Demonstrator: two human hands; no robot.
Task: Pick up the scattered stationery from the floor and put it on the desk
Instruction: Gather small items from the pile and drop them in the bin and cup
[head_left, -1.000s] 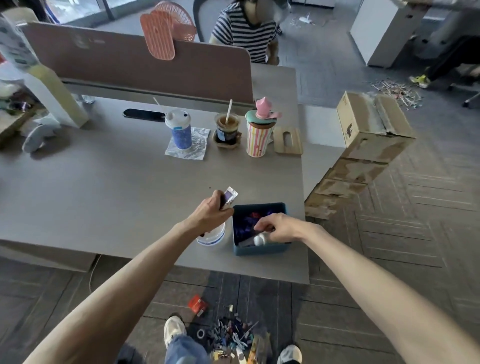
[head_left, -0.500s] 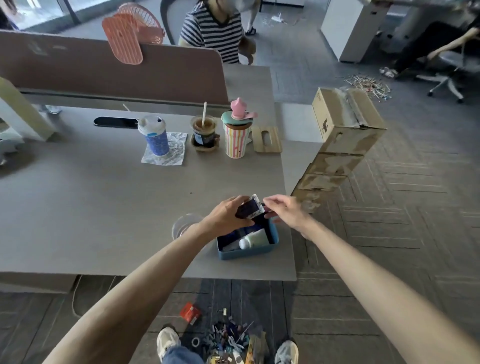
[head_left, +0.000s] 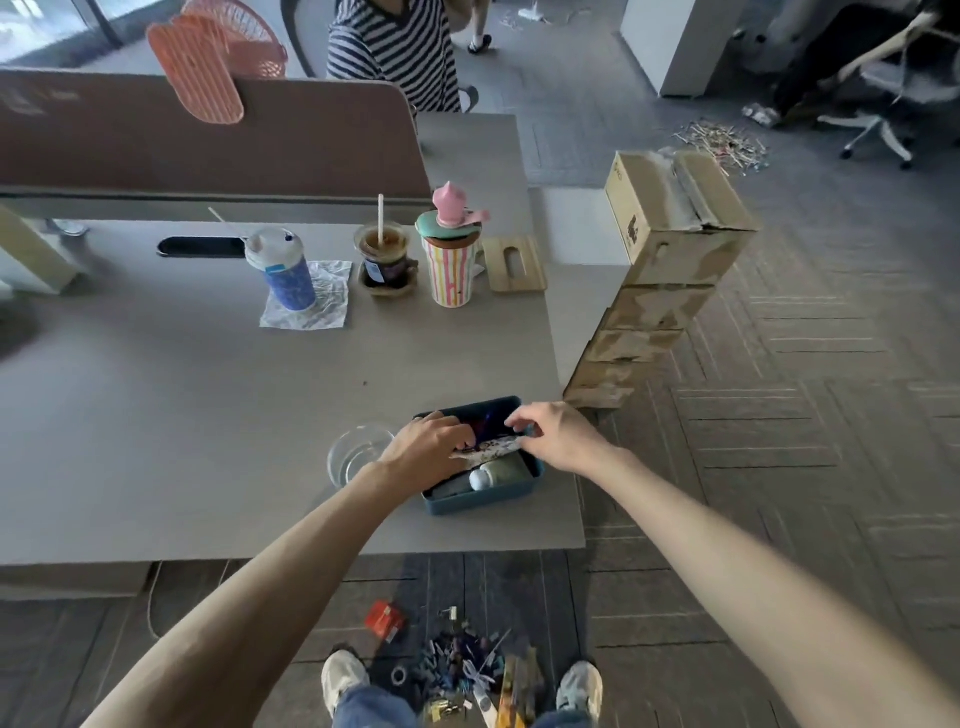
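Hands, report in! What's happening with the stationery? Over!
Left hand, right hand: both hold patterned packet over blue box. Stationery pile lies on floor. Glass bowl beside left wrist.

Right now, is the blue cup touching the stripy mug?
Apart. The head view shows the iced coffee standing between the blue cup and the stripy mug.

Front right of desk: a blue rectangular plastic tray (head_left: 483, 503) sits on the grey laminate desk (head_left: 156, 415).
Left of tray: a clear round glass bowl (head_left: 353, 457), just beside it.
In tray: a white-capped plastic tube (head_left: 498, 475) at the front; behind it a flat patterned paper packet (head_left: 488, 448) lies crosswise, the left hand (head_left: 426, 449) and right hand (head_left: 558, 436) at its ends.
Desk rear: a lidded blue paper cup (head_left: 283, 270), left of a striped ceramic mug (head_left: 452, 270).
Right of desk: stacked brown cardboard boxes (head_left: 670, 249).
Floor before desk: a heap of mixed small stationery (head_left: 467, 670); a small red cardboard box (head_left: 384, 621) near it, to its left.
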